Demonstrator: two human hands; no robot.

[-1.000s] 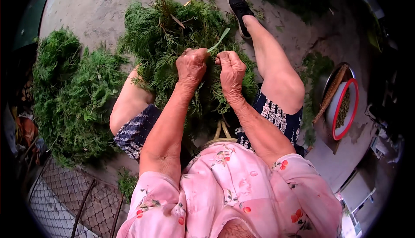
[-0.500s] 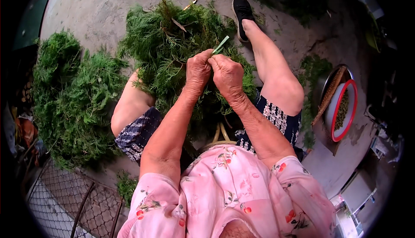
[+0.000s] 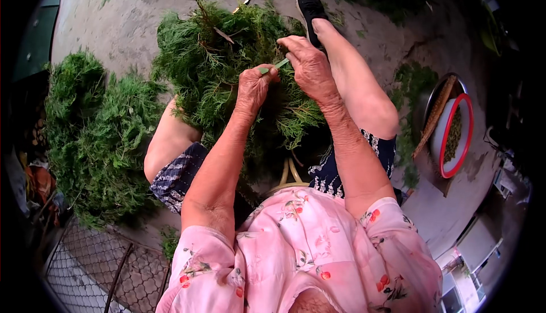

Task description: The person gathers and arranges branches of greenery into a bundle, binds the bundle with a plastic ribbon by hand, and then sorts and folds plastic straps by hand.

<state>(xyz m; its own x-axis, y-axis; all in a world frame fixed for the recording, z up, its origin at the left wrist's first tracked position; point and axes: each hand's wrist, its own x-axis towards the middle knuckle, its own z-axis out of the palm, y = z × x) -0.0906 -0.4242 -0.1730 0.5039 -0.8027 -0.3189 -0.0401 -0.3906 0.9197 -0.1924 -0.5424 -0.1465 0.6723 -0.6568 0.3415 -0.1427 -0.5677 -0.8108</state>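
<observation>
Right hand (image 3: pixel 311 69): moved up and away from your left; fingers at the strip's far end, grip unclear.
Left hand (image 3: pixel 254 88): closed on the strip.
Strip (image 3: pixel 280 63): stretched between your hands above the greenery (image 3: pixel 199 51); no knot shows yet, any loop is hidden.
Pile (image 3: pixel 102 137): loose, beside your left leg, neither hand on it.

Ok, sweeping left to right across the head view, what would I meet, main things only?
Conifer sprig pile beside the left leg, left hand, green strip, right hand, bare right knee, red-rimmed white basin.
</observation>
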